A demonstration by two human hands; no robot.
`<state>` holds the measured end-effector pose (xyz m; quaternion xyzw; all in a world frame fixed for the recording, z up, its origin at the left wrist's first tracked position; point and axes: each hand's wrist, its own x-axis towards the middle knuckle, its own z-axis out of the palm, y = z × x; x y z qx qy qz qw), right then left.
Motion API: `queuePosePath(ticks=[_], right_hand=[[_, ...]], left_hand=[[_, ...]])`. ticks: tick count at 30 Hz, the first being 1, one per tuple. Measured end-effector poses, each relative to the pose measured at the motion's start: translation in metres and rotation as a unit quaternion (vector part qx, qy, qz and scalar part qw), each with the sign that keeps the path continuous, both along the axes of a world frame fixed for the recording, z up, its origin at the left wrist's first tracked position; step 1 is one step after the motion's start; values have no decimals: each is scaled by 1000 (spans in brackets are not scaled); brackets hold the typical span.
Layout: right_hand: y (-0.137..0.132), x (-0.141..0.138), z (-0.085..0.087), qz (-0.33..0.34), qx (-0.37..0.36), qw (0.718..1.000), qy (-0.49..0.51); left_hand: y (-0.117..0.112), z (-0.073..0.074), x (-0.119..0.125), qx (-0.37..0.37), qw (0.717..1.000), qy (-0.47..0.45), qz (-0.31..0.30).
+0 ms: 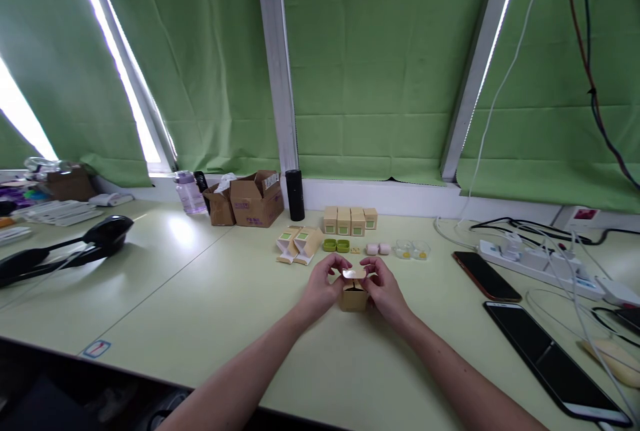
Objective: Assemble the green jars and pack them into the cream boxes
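A small brown cardboard box (353, 300) stands on the table in front of me, its top flap raised. My left hand (326, 278) pinches the flap from the left side. On the right, my right hand (384, 284) grips the flap's other edge, fingers bent. Just beyond my hands lie two green containers (336, 245), tiny yellow pieces (355, 250), two pink containers (379, 249) and clear containers (413, 250) with yellow bits inside. Two open small boxes (300, 244) lie tilted at the left. Several closed small boxes (344, 220) stand in a row behind. The box's inside is hidden.
Larger cardboard boxes (257, 199), a black cylinder (295, 195) and a lilac bottle (190, 192) stand near the wall. At right lie a phone (487, 276), a larger black-screened device (555, 358) and a power strip (540, 268) with cables. Black headphones (107, 231) lie at left.
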<state>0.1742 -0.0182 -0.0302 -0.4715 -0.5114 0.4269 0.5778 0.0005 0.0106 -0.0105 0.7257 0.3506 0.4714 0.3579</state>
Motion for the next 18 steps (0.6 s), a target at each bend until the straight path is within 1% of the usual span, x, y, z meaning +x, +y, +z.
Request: queuePosePath(ticks=[5,9,14,18], right_hand=[[-1,1,0,-12,37,999,-34],[-9,5,9,-16,101,992,-77],[-18,10,18,-18,214,961,-175],[-19,12,16,-19,237,947,-215]], left_hand=[[1,-2,-1,2,1000,3,4],[1,-1,-2,6,1000,3,4],[2,0,-2,15,1000,10,9],[-1,3,-3,9,1000,13,14]])
